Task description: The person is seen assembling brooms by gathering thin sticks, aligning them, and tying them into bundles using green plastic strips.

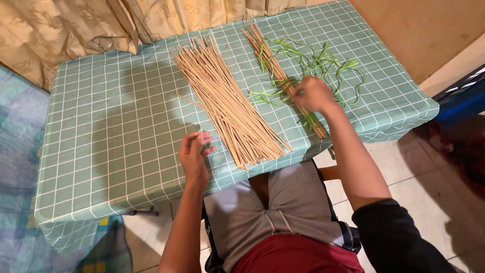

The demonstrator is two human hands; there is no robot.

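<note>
My left hand (194, 154) rests near the table's front edge, palm down on the green checked cloth (116, 126), fingers loosely spread and holding nothing. Just to its right lies the big pile of pale sticks (227, 103), its long axis running from the front edge back toward the far edge, slanting a little left as it goes. The near ends of those sticks sit just beside my left hand, apart from it.

Farther out, my right hand (313, 93) is closed over the smaller, darker stick bundle (275, 65), gripping it around the middle; this bundle runs in the same direction as the pile. Green strips (323, 63) lie tangled around it, spreading toward the far right corner. Beyond hangs a beige curtain (76, 25).
</note>
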